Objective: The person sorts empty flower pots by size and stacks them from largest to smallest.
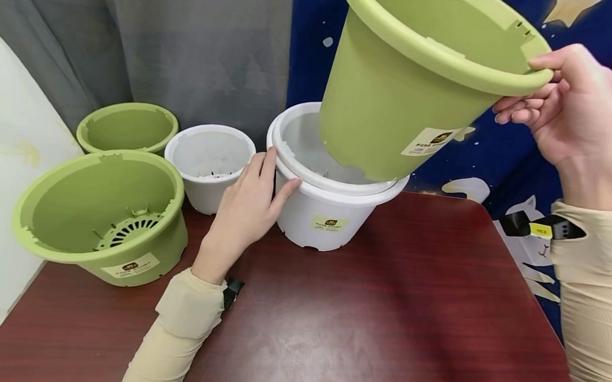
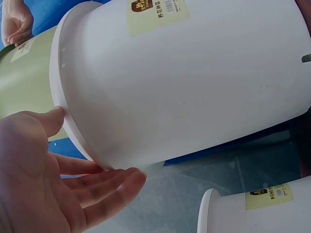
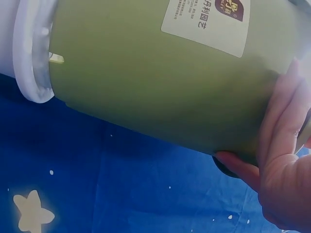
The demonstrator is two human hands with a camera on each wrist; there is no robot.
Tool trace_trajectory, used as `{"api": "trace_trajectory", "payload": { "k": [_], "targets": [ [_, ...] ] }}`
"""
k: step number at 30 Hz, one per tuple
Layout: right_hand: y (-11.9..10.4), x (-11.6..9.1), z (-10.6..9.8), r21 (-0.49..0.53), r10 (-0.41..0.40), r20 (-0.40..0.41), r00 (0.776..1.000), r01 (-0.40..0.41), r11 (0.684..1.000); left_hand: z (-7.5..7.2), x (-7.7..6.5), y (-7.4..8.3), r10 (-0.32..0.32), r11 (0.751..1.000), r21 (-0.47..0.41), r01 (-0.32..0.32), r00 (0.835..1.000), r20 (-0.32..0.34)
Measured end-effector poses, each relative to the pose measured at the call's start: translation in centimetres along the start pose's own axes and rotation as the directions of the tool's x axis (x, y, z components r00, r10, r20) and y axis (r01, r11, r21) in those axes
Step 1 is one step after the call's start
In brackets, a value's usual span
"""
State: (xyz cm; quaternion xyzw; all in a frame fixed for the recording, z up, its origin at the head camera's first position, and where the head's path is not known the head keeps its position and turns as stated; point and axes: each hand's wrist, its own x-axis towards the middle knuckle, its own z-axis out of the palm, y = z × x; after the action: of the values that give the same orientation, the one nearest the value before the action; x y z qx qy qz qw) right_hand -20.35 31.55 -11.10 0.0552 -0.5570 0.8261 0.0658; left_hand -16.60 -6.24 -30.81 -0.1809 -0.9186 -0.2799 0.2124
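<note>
My right hand (image 1: 585, 107) grips the rim of a large green flowerpot (image 1: 383, 97), thumb inside and fingers outside. The pot is tilted, with its lower end partly inside the upper of two nested white flowerpots (image 1: 320, 209). My left hand (image 1: 248, 199) touches the left side of the white pots' rims; in the left wrist view its thumb and nearly straight fingers (image 2: 112, 194) lie along the outside. The right wrist view shows the green pot's labelled side (image 3: 146, 87) and its lower end at the white rim (image 3: 26, 73).
A smaller white pot (image 1: 207, 194) stands left of the nested pair. Two more green pots, a front one (image 1: 163, 241) and a back one (image 1: 88, 136), stand at the far left. All rest on a dark red table (image 1: 356, 320) before grey and blue curtains.
</note>
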Motion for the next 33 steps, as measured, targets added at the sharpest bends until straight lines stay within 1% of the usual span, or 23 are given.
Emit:
{"api": "trace_trajectory", "payload": {
  "k": [6, 15, 20, 26, 33],
  "targets": [
    [0.5, 0.0, 0.8, -0.011, -0.023, -0.002, 1.0, 0.023, 1.0, 0.1, 0.1, 0.0, -0.002, 1.0, 0.002, 0.002, 1.0, 0.003],
    [1.1, 0.0, 1.5, -0.079, -0.028, -0.004, 1.0, 0.027, 0.997, 0.2, 0.2, 0.2, 0.001, 1.0, 0.007, -0.001, 1.0, -0.004],
    [1.3, 0.1, 1.6, -0.067, -0.035, 0.015, 0.999, 0.036, 0.997, 0.2, 0.2, 0.3, 0.006, 1.0, 0.003, -0.006, 1.0, -0.007],
    [1.3, 0.5, 2.3, -0.027, -0.014, 0.023, 1.0, 0.014, 1.0, 0.2, 0.3, 0.4, 0.005, 1.0, 0.006, -0.005, 1.0, -0.01],
    [1.9, 0.4, 2.9, -0.057, 0.028, 0.016, 0.999, -0.027, 0.998, 0.3, 0.3, 0.5, 0.003, 1.0, 0.004, -0.003, 1.0, -0.007]
  ]
}}
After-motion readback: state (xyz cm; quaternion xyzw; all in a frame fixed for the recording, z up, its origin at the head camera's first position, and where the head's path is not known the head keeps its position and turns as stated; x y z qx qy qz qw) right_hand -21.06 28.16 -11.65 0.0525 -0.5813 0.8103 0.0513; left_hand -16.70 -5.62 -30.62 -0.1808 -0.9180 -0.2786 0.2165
